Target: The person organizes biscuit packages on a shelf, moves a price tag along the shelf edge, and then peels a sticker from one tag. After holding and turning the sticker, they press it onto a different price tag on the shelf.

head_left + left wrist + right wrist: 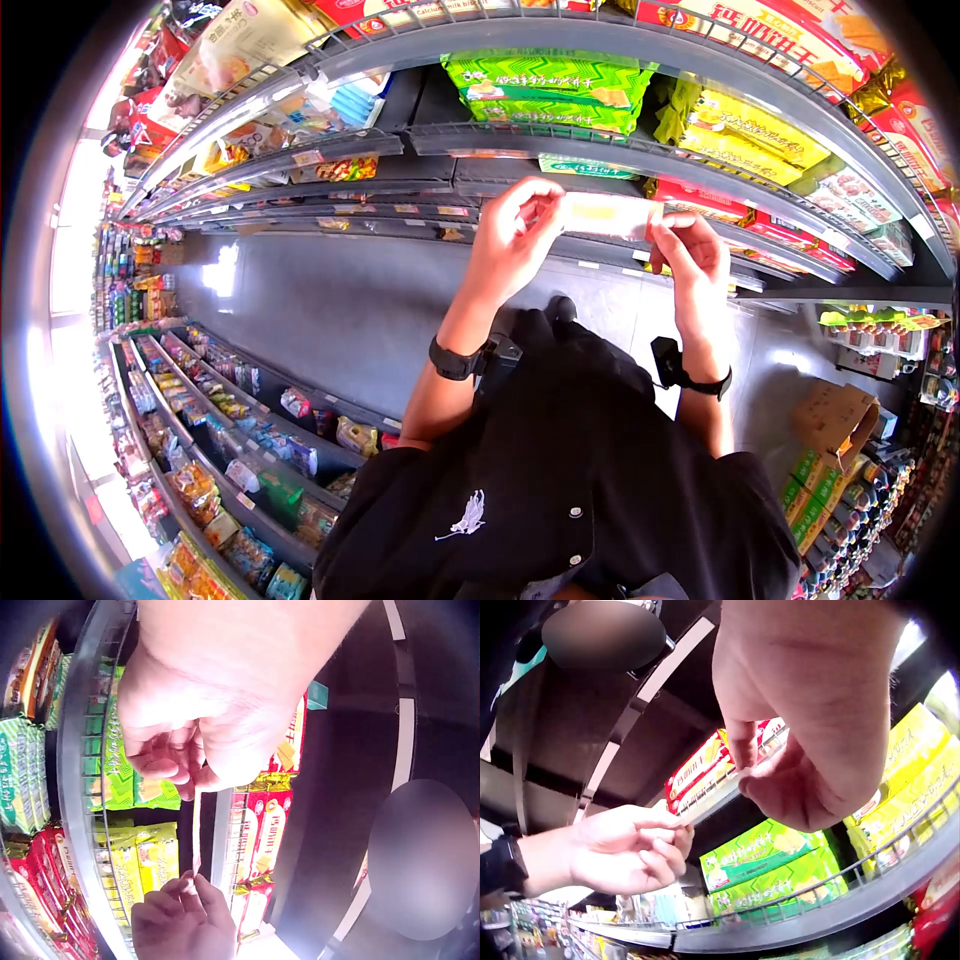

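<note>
Both hands stretch a thin, flat, whitish label strip (608, 215) between them, with a pale yellow patch at its middle. At its left end, my left hand (518, 240) pinches it between thumb and fingers. My right hand (692, 262) pinches the other end. The left wrist view shows the strip (196, 832) nearly edge-on, a narrow line from the left hand (202, 727) down to the right hand (184, 922). From the right wrist, the right hand (802, 750) looms close, with the left hand (634, 851) opposite.
Shelves with wire fronts rise ahead, holding green biscuit packs (550, 90), yellow packs (745, 135) and red packs (700, 198). Grey floor (330, 300) lies below. Low racks of snacks (250, 440) stand at the left, and a cardboard box (835, 420) at the right.
</note>
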A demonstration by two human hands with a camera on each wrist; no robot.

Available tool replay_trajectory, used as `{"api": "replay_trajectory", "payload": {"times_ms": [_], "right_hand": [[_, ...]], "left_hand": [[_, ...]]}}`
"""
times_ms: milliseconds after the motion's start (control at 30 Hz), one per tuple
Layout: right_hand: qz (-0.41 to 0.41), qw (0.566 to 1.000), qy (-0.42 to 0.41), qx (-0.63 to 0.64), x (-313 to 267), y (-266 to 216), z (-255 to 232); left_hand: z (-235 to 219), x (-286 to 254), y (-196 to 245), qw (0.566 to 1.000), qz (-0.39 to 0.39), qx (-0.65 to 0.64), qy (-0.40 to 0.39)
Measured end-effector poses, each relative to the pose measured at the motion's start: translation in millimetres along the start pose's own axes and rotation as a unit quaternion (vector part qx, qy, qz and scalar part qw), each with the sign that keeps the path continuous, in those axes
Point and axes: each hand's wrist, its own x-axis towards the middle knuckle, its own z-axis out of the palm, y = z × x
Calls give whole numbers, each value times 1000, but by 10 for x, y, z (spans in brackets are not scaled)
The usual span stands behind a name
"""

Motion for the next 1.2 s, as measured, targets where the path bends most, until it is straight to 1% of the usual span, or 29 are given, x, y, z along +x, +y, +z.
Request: {"api": "replay_trajectory", "payload": {"times_ms": [67,133,200,267,333,400,433,467,500,567,600,633,667,733,767,833,900,967,1067,1200], "right_hand": [[-40,997,30,-55,-128,-48,-15],[-80,993,35,-78,-313,-94,-170],[-80,988,38,-124,-529,-252,-392],[-115,970,59,-207,-784,-554,-549],[-170,938,71,-294,-1060,-903,-666],[-198,924,95,-312,-1351,-1226,-733],[-213,905,110,-350,-1511,-1377,-735],[-232,883,127,-387,-1670,-1524,-746],[-241,882,108,-391,-1817,-1660,-795],[-262,871,105,-402,-2054,-1904,-699],[-269,867,95,-410,-2170,-2037,-616],[-289,839,92,-452,-2309,-2177,-495],[-335,803,99,-483,-2423,-2269,-385],[-438,767,54,-466,-2685,-2397,-260],[-504,720,70,-472,-2802,-2418,-162],[-570,635,-38,-520,-3059,-2569,-278],[-554,584,-136,-578,-3408,-2776,-258],[-605,558,-126,-554,-3582,-2707,-257],[-607,574,-123,-535,-3797,-2679,-356],[-602,587,-115,-529,-4073,-2760,-644]], "left_hand": [[-12,-145,-72,1000,-12,11,7],[-104,-331,-226,999,-27,2,23],[-235,-549,-369,998,-51,-24,32],[-309,-816,-407,995,-58,-45,71],[-465,-1120,-529,992,-65,-65,87],[-606,-1468,-723,986,-88,-75,122],[-667,-1666,-807,986,-79,-60,133],[-722,-1856,-924,980,-96,-78,154],[-737,-2077,-1015,974,-115,-98,170],[-678,-2476,-1066,955,-161,-101,227],[-701,-2693,-1155,962,-152,-87,212],[-653,-2872,-1164,954,-173,-98,222],[-599,-3016,-1181,952,-180,-102,223],[-549,-3261,-1195,946,-197,-103,234],[-534,-3329,-1177,945,-196,-103,241],[-483,-3434,-1132,941,-197,-104,254],[-485,-3478,-1087,949,-186,-87,238],[-438,-3497,-915,953,-182,-83,226],[-245,-3453,-646,961,-168,-69,209],[82,-3408,-500,971,-158,-48,172]]}}
